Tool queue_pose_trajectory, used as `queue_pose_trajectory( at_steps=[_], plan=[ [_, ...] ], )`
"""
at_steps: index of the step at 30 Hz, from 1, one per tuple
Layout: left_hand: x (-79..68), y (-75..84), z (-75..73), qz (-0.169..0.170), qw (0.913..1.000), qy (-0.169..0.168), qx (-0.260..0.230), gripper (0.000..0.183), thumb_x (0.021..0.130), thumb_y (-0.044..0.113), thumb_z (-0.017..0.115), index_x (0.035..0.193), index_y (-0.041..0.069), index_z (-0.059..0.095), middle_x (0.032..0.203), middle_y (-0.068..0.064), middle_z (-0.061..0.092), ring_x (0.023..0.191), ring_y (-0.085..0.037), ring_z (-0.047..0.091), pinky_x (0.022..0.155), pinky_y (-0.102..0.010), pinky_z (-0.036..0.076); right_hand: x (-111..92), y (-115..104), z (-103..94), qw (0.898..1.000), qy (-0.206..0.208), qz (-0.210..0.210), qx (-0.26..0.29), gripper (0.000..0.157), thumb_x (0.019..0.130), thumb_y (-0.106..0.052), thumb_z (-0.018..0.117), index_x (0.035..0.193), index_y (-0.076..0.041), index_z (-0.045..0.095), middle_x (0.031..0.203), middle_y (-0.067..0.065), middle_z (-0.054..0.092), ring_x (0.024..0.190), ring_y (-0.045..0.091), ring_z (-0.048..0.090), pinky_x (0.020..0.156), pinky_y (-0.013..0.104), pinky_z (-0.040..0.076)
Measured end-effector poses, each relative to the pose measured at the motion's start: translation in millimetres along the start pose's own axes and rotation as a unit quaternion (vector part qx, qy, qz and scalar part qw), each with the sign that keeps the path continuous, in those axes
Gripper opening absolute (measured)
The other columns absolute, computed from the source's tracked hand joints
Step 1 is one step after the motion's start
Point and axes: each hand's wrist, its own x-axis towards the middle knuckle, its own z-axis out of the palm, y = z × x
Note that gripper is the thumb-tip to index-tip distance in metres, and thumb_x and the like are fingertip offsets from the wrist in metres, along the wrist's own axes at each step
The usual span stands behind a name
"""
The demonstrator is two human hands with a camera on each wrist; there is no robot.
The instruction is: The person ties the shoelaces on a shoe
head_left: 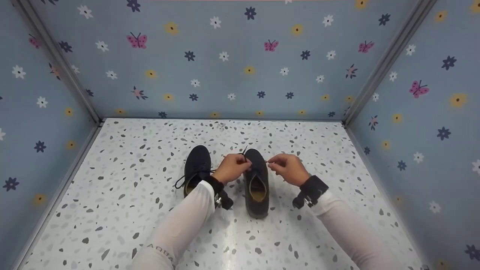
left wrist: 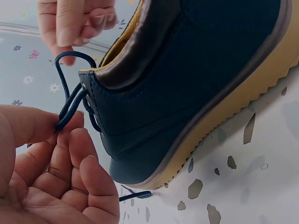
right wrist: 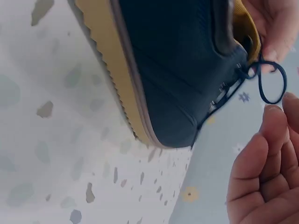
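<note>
A dark navy shoe (head_left: 257, 159) with a tan lining stands on the floor between my two hands, toe pointing away. My left hand (head_left: 231, 168) is at its left side, thumb and forefinger pinching a blue shoelace (left wrist: 70, 112). On the opposite side my right hand (head_left: 290, 170) pinches the lace's loop (right wrist: 284, 79) at its fingertips, drawn out from the top eyelets. A ridged tan sole (left wrist: 224, 114) shows in the left wrist view. The matching shoe (head_left: 197, 159) is left of my left hand, its lace trailing at the side.
The floor (head_left: 131, 168) is white with grey speckles. Blue panels (head_left: 232, 82) with flowers and butterflies enclose it at the back, left and right, joined by grey metal corner posts (head_left: 390, 62). A dark strap with a device (head_left: 313, 189) is on each wrist.
</note>
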Motion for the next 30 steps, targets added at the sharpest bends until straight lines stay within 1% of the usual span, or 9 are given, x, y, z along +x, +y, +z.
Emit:
queue_pose_trajectory(
  at_steps=[5, 11, 13, 16, 18, 21, 23, 27, 30],
  plan=[
    [-3.0, -0.7, 2.0, -0.005, 0.9999, 0.001, -0.013, 0.018, 0.100, 0.013, 0.067, 0.086, 0.002, 0.070, 0.106, -0.011, 0.078, 0.088, -0.014, 0.073, 0.065, -0.021, 0.051, 6, 9, -6.9, 0.997, 0.059, 0.023, 0.037, 0.016, 0.100, -0.020, 0.071, 0.101, -0.006, 0.078, 0.082, 0.007, 0.075, 0.066, 0.008, 0.065, 0.064, 0.022, 0.055],
    [-5.9, -0.7, 1.8, -0.014, 0.9996, -0.009, -0.022, 0.015, 0.100, 0.015, 0.067, 0.094, 0.003, 0.074, 0.099, -0.012, 0.078, 0.090, -0.029, 0.072, 0.050, -0.022, 0.048, 13, 20, -4.4, 0.991, 0.085, 0.074, 0.072, 0.023, 0.102, -0.025, 0.068, 0.094, -0.004, 0.076, 0.073, -0.001, 0.068, 0.061, 0.010, 0.061, 0.060, 0.023, 0.051],
    [-6.3, -1.1, 1.8, -0.013, 0.9996, -0.007, -0.022, 0.015, 0.100, 0.015, 0.067, 0.095, 0.003, 0.075, 0.098, -0.012, 0.078, 0.089, -0.027, 0.071, 0.053, -0.021, 0.049, 16, 22, -1.9, 0.989, 0.083, 0.092, 0.083, 0.027, 0.102, -0.026, 0.067, 0.094, -0.002, 0.075, 0.070, -0.004, 0.066, 0.059, 0.009, 0.059, 0.057, 0.023, 0.048],
    [-6.6, -1.5, 2.1, -0.011, 0.9998, -0.002, -0.019, 0.015, 0.100, 0.015, 0.068, 0.093, 0.003, 0.075, 0.097, -0.011, 0.079, 0.083, -0.018, 0.069, 0.058, -0.021, 0.048, 20, 23, 3.2, 0.987, 0.084, 0.110, 0.081, 0.031, 0.103, -0.029, 0.066, 0.089, -0.002, 0.074, 0.065, -0.006, 0.062, 0.056, 0.009, 0.054, 0.054, 0.023, 0.043],
    [-6.7, -1.9, 2.6, -0.011, 0.9997, 0.000, -0.020, 0.015, 0.099, 0.014, 0.068, 0.093, 0.003, 0.075, 0.096, -0.011, 0.078, 0.079, -0.015, 0.067, 0.057, -0.021, 0.048, 23, 24, 6.9, 0.986, 0.081, 0.122, 0.076, 0.034, 0.103, -0.031, 0.065, 0.087, -0.001, 0.074, 0.063, -0.007, 0.060, 0.055, 0.009, 0.051, 0.053, 0.024, 0.041],
    [-6.8, -3.1, 4.0, -0.013, 0.9995, 0.001, -0.029, 0.015, 0.100, 0.013, 0.067, 0.092, 0.002, 0.074, 0.096, -0.012, 0.078, 0.078, -0.019, 0.067, 0.053, -0.023, 0.047, 29, 27, 13.3, 0.986, 0.065, 0.141, 0.065, 0.038, 0.103, -0.034, 0.064, 0.082, -0.003, 0.072, 0.059, -0.007, 0.056, 0.052, 0.009, 0.049, 0.052, 0.025, 0.040],
    [-7.2, -3.7, 4.8, -0.013, 0.9994, 0.002, -0.032, 0.015, 0.100, 0.014, 0.067, 0.091, 0.002, 0.073, 0.096, -0.012, 0.078, 0.078, -0.024, 0.068, 0.051, -0.023, 0.046, 33, 28, 17.3, 0.986, 0.039, 0.155, 0.052, 0.042, 0.103, -0.037, 0.062, 0.083, -0.001, 0.071, 0.058, -0.006, 0.053, 0.049, 0.009, 0.048, 0.050, 0.025, 0.041],
    [-7.3, -4.4, 5.9, -0.014, 0.9994, 0.004, -0.031, 0.016, 0.100, 0.014, 0.067, 0.090, 0.004, 0.072, 0.096, -0.010, 0.079, 0.081, -0.030, 0.069, 0.051, -0.022, 0.044, 40, 27, 24.7, 0.984, -0.021, 0.178, 0.017, 0.049, 0.102, -0.047, 0.060, 0.073, -0.008, 0.066, 0.054, -0.006, 0.049, 0.046, 0.009, 0.046, 0.046, 0.025, 0.040],
    [-7.1, -4.1, 6.1, -0.019, 0.9993, 0.005, -0.032, 0.014, 0.099, 0.015, 0.068, 0.091, 0.004, 0.072, 0.095, -0.010, 0.079, 0.075, -0.026, 0.066, 0.049, -0.021, 0.043, 44, 24, 28.4, 0.977, -0.063, 0.201, 0.012, 0.052, 0.100, -0.055, 0.060, 0.066, -0.016, 0.056, 0.054, -0.006, 0.046, 0.047, 0.009, 0.043, 0.045, 0.024, 0.037]
  ],
)
